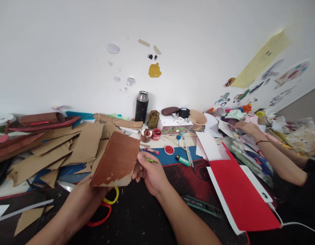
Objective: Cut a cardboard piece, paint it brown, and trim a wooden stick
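Observation:
My left hand (pixel 86 195) holds a piece of cardboard (pixel 119 153) from below, tilted up. Brown paint covers most of its face, and bare tan shows along the lower edge. In my right hand (pixel 151 173), thumb and fingers pinch a thin paintbrush (pixel 152 160) with a green handle. Its tip is close to the cardboard's right edge; I cannot tell whether it touches. Beyond the cardboard stands an open jar of brown paint (pixel 146 135), with a jar of red paint (pixel 156 134) beside it. Scissors (pixel 100 223) with red and yellow handles lie under my left hand.
Cut cardboard (pixel 83 143) is heaped at left. A black flask (pixel 142 107) stands by the wall. On the right lie a red sheet (pixel 246 190), a green-and-black utility knife (pixel 202 206) and a turquoise lighter (pixel 183 160). Another person's arm (pixel 279 158) reaches into clutter at far right.

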`<state>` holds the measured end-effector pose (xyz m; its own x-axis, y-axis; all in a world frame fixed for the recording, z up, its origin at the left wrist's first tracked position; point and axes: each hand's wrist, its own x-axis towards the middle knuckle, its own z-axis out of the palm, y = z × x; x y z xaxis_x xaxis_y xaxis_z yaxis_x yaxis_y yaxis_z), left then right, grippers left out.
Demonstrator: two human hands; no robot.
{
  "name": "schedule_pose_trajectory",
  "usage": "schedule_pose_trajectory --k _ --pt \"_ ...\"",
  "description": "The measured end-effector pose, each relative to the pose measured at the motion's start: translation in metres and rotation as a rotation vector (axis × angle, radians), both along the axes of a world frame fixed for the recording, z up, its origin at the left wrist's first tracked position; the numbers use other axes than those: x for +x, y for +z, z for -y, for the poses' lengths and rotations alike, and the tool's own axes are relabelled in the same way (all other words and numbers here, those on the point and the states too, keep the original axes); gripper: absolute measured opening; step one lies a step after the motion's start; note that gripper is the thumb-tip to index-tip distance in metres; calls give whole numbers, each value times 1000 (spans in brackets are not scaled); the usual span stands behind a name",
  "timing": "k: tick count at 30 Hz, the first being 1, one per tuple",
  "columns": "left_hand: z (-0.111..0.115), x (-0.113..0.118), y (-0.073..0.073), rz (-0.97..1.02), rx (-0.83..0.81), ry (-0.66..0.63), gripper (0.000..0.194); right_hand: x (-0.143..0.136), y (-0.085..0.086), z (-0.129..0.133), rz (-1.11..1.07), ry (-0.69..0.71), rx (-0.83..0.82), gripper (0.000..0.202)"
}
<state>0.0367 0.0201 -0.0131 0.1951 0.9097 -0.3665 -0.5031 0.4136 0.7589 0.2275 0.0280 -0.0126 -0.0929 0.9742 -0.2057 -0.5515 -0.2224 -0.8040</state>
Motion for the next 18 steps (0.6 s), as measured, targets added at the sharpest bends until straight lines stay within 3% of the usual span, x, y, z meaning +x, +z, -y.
schedule_pose_trajectory --k 7,11,18 --pt "-6 -13 19 102 -149 -94 46 0 -1 1 32 4 -16 47" --pt "-1 -12 18 163 -144 -176 53 0 -2 0 62 4 -24 48" --pt "2 -9 15 203 -121 -197 57 0 -1 1 94 3 -29 49"
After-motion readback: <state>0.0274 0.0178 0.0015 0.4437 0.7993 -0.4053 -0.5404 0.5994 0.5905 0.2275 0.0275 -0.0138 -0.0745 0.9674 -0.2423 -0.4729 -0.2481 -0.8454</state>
